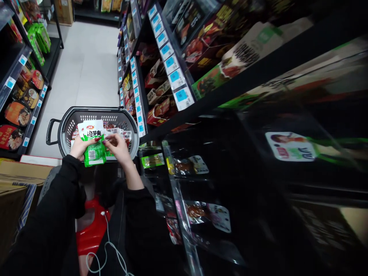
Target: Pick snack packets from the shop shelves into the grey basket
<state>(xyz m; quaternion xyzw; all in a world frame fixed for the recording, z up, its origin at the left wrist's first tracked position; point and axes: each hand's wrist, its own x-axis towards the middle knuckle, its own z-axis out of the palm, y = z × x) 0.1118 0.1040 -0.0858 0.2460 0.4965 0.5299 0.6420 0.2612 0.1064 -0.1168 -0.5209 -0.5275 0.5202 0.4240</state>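
Both my hands hold green and white snack packets point(92, 142) just above a grey shopping basket point(66, 122) on the aisle floor. My left hand point(78, 147) grips the packets from the left, fingers wrapped round them. My right hand point(117, 147) pinches the right side of the stack, fingers closed. More packets lie in the basket behind them. Both sleeves are black.
Black shelves point(201, 111) with blue price tags and boxed food rise on my right. Bagged snacks point(207, 212) hang lower down. Another shelf point(20, 96) of bowls stands left. A cardboard box point(17, 180) and a red stool point(92, 230) sit near me. White floor point(89, 65) runs ahead.
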